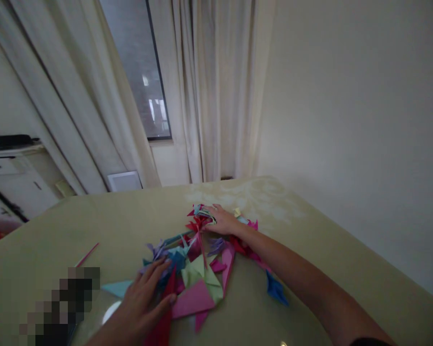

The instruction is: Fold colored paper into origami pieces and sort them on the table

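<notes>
L hand (141,295) over red ppr (163,323), long axis fwd.

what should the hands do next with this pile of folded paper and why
Perhaps draw the right hand back and nudge the blue folded piece in toward the paper pile: that piece juts out at the right, while the right hand is at the pile's far end and the left hand is on its near left side.
</notes>
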Action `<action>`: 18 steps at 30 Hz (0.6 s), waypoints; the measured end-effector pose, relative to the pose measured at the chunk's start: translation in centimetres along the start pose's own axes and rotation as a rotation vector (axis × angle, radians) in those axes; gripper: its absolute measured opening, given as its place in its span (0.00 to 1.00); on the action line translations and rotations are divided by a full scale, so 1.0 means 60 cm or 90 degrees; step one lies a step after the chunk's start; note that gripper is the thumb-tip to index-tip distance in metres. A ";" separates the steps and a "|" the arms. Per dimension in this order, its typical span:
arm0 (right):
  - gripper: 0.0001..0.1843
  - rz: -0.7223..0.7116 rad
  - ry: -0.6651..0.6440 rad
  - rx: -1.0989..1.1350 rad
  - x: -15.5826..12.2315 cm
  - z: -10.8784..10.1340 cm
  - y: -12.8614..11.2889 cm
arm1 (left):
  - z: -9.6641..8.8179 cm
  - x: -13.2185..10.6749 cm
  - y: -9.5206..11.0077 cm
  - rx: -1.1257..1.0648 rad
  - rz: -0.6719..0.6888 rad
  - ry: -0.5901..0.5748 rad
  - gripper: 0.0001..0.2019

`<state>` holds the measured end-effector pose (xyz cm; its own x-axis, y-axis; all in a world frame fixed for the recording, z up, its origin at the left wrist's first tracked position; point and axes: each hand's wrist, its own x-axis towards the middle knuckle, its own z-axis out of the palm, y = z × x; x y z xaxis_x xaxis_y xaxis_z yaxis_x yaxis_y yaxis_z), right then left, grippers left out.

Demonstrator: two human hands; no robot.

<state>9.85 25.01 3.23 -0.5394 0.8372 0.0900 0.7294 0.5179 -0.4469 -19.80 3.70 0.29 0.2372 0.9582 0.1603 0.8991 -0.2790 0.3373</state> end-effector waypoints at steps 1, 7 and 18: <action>0.47 -0.009 0.001 -0.001 0.014 0.007 -0.011 | 0.012 -0.007 0.020 -0.012 0.023 -0.023 0.36; 0.38 -0.184 -0.110 0.063 0.037 0.022 -0.086 | 0.060 0.019 0.162 0.034 0.119 -0.121 0.59; 0.57 -0.074 -0.019 0.022 -0.208 -0.154 -0.007 | -0.004 0.179 0.204 0.143 0.112 0.058 0.34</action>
<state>20.20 15.95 10.51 -0.6325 0.7657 0.1164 0.6463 0.6047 -0.4655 -6.36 10.57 6.35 0.3720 0.8836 0.2844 0.9082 -0.4098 0.0855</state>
